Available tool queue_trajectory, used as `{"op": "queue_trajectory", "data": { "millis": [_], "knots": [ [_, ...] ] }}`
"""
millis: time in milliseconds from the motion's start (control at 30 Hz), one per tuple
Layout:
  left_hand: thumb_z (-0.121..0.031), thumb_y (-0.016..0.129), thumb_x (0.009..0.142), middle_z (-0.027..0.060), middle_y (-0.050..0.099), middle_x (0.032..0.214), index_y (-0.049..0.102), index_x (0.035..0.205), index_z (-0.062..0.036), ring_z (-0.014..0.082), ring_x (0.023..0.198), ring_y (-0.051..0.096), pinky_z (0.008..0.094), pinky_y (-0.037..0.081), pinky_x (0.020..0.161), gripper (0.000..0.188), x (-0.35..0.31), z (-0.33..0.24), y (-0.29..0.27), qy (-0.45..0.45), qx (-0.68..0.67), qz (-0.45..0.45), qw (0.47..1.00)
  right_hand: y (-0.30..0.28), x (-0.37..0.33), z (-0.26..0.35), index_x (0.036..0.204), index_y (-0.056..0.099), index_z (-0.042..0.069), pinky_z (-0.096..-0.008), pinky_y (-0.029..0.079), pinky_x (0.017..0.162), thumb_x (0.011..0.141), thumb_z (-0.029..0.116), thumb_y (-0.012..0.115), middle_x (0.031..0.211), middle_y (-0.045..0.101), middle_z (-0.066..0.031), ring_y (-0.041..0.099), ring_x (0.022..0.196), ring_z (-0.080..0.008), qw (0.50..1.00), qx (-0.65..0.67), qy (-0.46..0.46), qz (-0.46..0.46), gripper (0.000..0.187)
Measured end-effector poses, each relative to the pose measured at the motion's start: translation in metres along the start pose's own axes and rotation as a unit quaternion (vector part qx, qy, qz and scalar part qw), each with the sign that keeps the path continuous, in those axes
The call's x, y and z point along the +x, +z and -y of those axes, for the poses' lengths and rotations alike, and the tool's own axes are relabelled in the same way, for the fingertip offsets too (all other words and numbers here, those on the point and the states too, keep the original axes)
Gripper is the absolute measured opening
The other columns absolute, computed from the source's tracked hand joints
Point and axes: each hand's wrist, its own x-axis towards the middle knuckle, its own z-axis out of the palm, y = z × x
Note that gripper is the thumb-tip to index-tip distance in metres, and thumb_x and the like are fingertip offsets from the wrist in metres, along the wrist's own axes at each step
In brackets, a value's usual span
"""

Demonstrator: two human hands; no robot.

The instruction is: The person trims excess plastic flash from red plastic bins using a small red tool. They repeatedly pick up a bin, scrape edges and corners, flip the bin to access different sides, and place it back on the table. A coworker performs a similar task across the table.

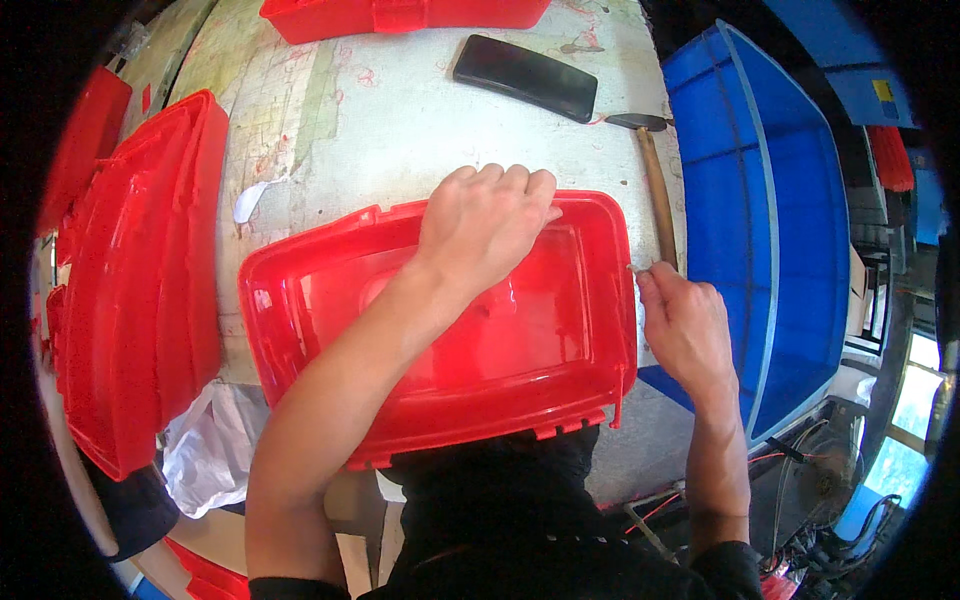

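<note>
A red plastic box lid or shallow tray (470,345) lies tilted in front of me, its hollow side up and its near edge against my body. My left hand (490,222) reaches across it, fingers closed over the far rim. Beside the right rim, my right hand (688,322) is closed, thumb against the fingers; a tiny tip shows at the thumb, but what it belongs to cannot be made out. A hammer (655,185) with a wooden handle and dark head lies just beyond this hand, and the handle's near end meets the hand in view.
Red plastic parts (150,290) stand stacked at left, with another red box (400,14) at the far edge. A black phone (525,77) and a white scrap (252,202) lie on the worn table (385,140). A large blue crate (745,230) stands at right.
</note>
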Motion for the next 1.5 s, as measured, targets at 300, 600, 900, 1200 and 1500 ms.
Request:
{"op": "queue_trajectory", "data": {
  "millis": [300,600,900,1200,1500],
  "knots": [
    [-0.035,0.072,0.087,0.0072,0.069,0.075,0.064,0.086,-0.0094,0.0200,0.070,0.069,0.0328,0.055,0.060,0.027,0.001,0.004,0.003,-0.013,0.027,-0.002,1.000,0.010,-0.031,-0.002,0.082,0.060,0.005,-0.0495,0.052,0.056,0.098,0.022,0.057,0.066,0.064,-0.0218,0.066,0.062,-0.0404,0.999,-0.038,0.008,-0.014,0.024],
    [-0.035,0.072,0.088,0.0072,0.069,0.075,0.064,0.086,-0.0094,0.0203,0.070,0.070,0.0326,0.056,0.061,0.027,0.003,0.007,0.000,-0.020,0.021,0.005,1.000,-0.009,-0.053,-0.002,0.090,0.066,0.001,-0.0408,0.049,0.056,0.092,0.010,0.065,0.072,0.064,-0.0205,0.066,0.063,-0.0348,0.996,0.089,-0.002,0.022,0.009],
    [-0.035,0.072,0.088,0.0079,0.069,0.075,0.063,0.084,-0.0098,0.0207,0.072,0.070,0.0335,0.056,0.062,0.027,0.002,0.009,-0.001,-0.020,0.011,0.008,1.000,-0.002,-0.051,-0.039,0.089,0.064,0.002,-0.0390,0.052,0.060,0.087,0.005,0.069,0.078,0.065,-0.0156,0.066,0.068,-0.0310,0.988,0.143,-0.064,-0.002,0.006],
    [-0.036,0.072,0.088,0.0079,0.069,0.075,0.063,0.083,-0.0103,0.0211,0.071,0.069,0.0331,0.054,0.062,0.027,0.000,0.006,-0.007,-0.017,0.010,0.016,1.000,0.016,0.001,-0.018,0.104,0.066,0.005,-0.0366,0.056,0.061,0.087,0.008,0.072,0.089,0.068,-0.0121,0.070,0.072,-0.0267,0.973,0.106,-0.189,-0.077,0.018],
    [-0.038,0.071,0.088,0.0071,0.067,0.074,0.061,0.081,-0.0104,0.0214,0.071,0.068,0.0345,0.054,0.063,0.030,-0.003,0.008,-0.006,-0.039,0.006,0.023,0.999,0.013,-0.001,-0.040,0.100,0.063,0.001,-0.0267,0.050,0.057,0.093,0.011,0.065,0.074,0.066,-0.0087,0.061,0.062,-0.0128,0.948,0.245,0.117,-0.166,0.012]
  ]
}}
